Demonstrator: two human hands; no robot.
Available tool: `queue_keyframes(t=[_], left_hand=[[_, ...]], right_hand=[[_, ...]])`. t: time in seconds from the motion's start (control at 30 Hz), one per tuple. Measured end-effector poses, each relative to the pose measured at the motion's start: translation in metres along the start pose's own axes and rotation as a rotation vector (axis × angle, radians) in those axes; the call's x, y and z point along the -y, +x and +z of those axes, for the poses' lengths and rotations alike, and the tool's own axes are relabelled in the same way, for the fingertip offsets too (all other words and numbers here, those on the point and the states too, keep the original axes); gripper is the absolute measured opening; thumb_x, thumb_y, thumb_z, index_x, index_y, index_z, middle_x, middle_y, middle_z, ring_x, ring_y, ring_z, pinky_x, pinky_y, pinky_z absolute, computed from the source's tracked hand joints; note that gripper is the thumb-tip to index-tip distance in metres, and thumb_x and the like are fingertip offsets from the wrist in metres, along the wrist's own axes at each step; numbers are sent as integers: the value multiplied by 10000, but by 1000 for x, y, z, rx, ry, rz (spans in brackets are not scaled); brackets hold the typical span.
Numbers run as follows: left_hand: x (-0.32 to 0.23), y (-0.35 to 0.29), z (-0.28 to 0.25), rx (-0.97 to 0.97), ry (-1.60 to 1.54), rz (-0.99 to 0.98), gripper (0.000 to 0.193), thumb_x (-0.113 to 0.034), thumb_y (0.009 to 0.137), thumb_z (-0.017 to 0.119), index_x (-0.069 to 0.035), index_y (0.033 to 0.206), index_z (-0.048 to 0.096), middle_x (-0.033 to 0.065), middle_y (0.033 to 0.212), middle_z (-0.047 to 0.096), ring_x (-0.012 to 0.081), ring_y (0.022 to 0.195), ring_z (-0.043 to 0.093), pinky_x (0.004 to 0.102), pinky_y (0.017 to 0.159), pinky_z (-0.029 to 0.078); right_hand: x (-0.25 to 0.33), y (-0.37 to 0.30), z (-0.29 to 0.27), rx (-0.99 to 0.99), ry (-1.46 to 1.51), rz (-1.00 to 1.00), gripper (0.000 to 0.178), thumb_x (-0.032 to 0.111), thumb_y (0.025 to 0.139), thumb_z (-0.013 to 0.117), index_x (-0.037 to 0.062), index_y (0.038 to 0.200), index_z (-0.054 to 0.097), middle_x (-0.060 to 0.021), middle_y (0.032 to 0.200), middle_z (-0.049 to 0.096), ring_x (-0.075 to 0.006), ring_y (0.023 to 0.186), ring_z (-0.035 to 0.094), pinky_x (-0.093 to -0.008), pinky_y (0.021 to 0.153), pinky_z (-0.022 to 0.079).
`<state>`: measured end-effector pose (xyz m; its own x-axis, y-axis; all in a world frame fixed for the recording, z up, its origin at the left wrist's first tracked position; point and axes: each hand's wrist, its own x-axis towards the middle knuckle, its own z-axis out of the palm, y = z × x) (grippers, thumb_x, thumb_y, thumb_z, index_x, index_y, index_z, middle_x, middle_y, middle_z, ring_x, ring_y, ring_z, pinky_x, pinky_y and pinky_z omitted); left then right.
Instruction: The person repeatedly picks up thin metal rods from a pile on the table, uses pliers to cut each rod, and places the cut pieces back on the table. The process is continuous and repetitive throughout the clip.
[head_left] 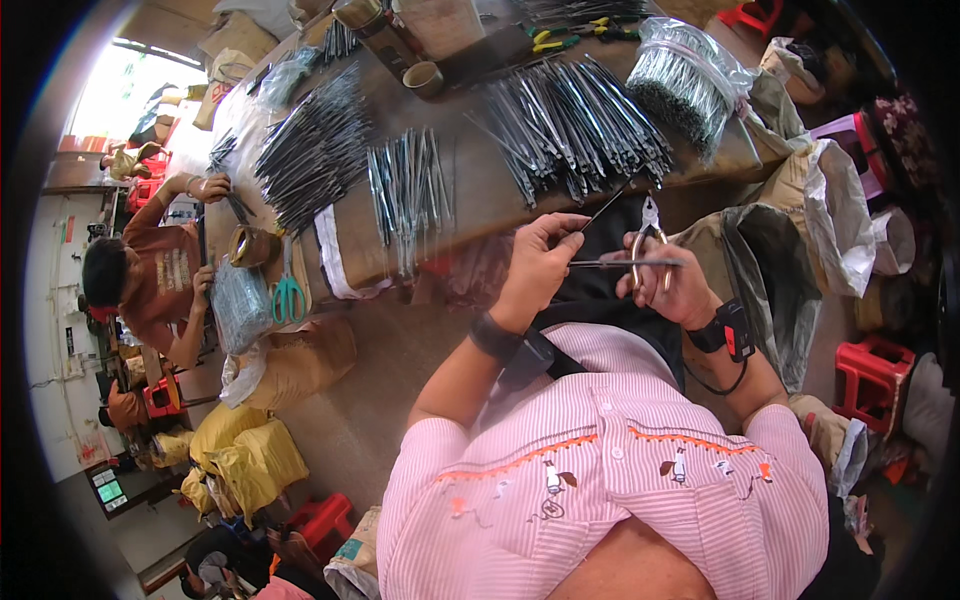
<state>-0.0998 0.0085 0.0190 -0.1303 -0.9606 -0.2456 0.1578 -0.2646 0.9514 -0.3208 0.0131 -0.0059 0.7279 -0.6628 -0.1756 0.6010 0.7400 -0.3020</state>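
My left hand [541, 262] is closed, its thumb and fingertips pinching a thin dark metal strip [606, 206] that slants up toward the table edge. A second grey strip [625, 263] runs level between my two hands, across the fingers of my right hand. My right hand [676, 285] is wrapped round the pale handles of small pliers [650, 222], whose jaws point away from me. Just beyond my hands, a broad pile of dark metal strips [580, 125] lies at the table's near edge. Whether the level strip is gripped by both hands, I cannot tell.
The brown table [480, 200] also bears more strip piles [315, 150], a clear-bagged bundle [690, 75], yellow-handled pliers [552, 40] and a cup [424, 79]. Open sacks [765, 280] stand at my right, near a red stool [873, 380]. A co-worker [160, 270] sits at left near teal scissors [288, 295].
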Motion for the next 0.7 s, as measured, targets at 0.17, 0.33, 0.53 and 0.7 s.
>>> queue_keyframes(t=[0.17, 0.33, 0.53, 0.7], left_hand=[[-3, -3, 7, -71, 338, 378, 167, 35, 831, 595, 3, 981, 661, 50, 769, 527, 125, 673, 513, 248, 623, 424], [-7, -5, 4, -65, 453, 365, 192, 30, 832, 573, 15, 1007, 649, 98, 912, 609, 187, 841, 608, 269, 776, 470], [-5, -4, 4, -77, 513, 333, 200, 30, 828, 574, 7, 1011, 651, 114, 909, 608, 205, 838, 612, 283, 779, 476], [4, -2, 9, -100, 476, 382, 166, 42, 821, 578, 4, 967, 648, 104, 784, 522, 186, 647, 523, 281, 592, 427]], right_hand=[[-17, -9, 0, -282, -732, -14, 562, 28, 794, 515, 55, 1339, 380, -108, 1046, 538, -210, 872, 577, -286, 701, 528], [-13, -6, -3, -343, -1168, -21, 718, 33, 743, 502, 91, 1432, 308, -80, 1105, 476, -182, 885, 454, -280, 773, 432], [-7, -2, -2, -357, -1651, -182, 627, 29, 736, 518, 79, 1351, 407, -154, 1016, 527, -268, 853, 513, -341, 755, 450], [0, -4, 5, -443, -1764, -193, 328, 74, 739, 539, 32, 1060, 590, -223, 819, 606, -370, 737, 601, -399, 652, 471]])
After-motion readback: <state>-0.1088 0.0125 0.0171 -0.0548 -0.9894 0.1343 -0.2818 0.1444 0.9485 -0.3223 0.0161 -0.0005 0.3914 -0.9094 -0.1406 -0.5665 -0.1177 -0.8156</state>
